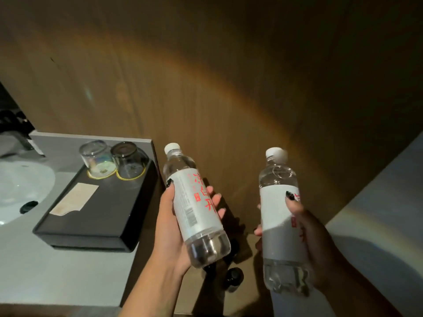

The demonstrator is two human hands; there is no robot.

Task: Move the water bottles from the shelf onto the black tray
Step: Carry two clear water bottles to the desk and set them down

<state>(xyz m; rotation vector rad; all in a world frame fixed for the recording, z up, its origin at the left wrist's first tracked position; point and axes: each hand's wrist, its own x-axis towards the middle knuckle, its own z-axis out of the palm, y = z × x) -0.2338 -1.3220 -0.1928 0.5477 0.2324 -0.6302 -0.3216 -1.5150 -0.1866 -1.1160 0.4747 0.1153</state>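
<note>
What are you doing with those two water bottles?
A person holds a water bottle in each hand: the left hand grips the left bottle, and the right hand grips the right bottle. Neither is on the black tray yet, where two upturned glasses stand.

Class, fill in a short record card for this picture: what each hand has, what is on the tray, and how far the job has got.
left hand: grips left bottle, tilted
right hand: grips right bottle, near upright
black tray: two upturned glasses at its far end, one paper card
bottles on tray: none yet
tray stands on: grey counter beside sink
</note>
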